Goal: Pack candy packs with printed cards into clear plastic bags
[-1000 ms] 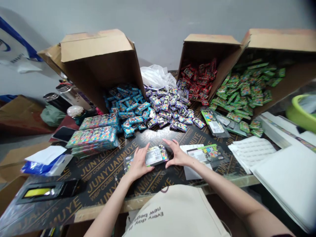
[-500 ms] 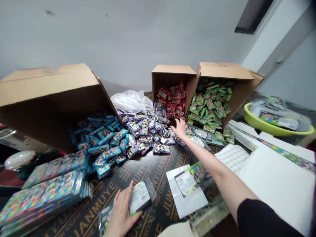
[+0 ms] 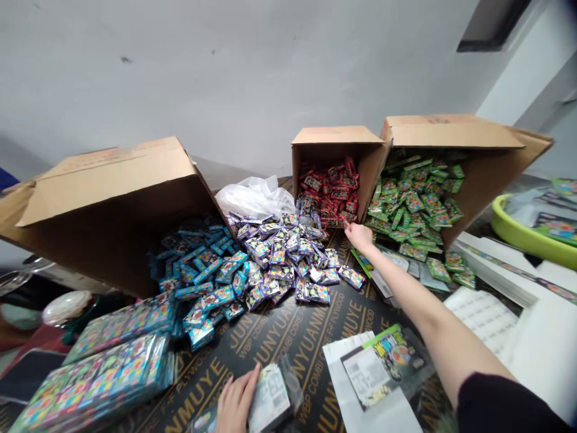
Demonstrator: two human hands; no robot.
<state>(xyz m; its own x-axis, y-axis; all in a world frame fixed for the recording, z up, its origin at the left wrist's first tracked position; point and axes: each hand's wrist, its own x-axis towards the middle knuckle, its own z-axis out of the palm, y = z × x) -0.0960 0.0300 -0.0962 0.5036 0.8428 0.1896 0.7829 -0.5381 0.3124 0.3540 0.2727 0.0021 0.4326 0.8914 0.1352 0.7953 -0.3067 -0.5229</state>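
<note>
My left hand (image 3: 238, 402) lies with stretched fingers along the left edge of a clear plastic bag with a white-labelled pack (image 3: 270, 400), at the bottom of the view. My right hand (image 3: 359, 236) reaches to the front of the box of red packets (image 3: 336, 189), its fingers pinched on a small red packet at the lower right lip. Purple-and-white packets (image 3: 279, 252) lie heaped left of that hand. A flat black-and-green printed bag (image 3: 396, 355) with a label rests on a white sheet (image 3: 336, 367) below my right forearm.
Cardboard boxes stand on their sides: one holds blue packets (image 3: 211, 270), another green packets (image 3: 415, 201). Stacked colourful packs (image 3: 103, 373) lie at left. White plastic (image 3: 256, 195) sits behind the purple heap. A yellow-green basin (image 3: 518, 228) and white cartons (image 3: 545, 349) stand at right.
My right hand has gone from open above the purple heap's edge to pinched at the red packets. My left hand stays by the labelled pack, its fingers closer together. The view has shifted left.
</note>
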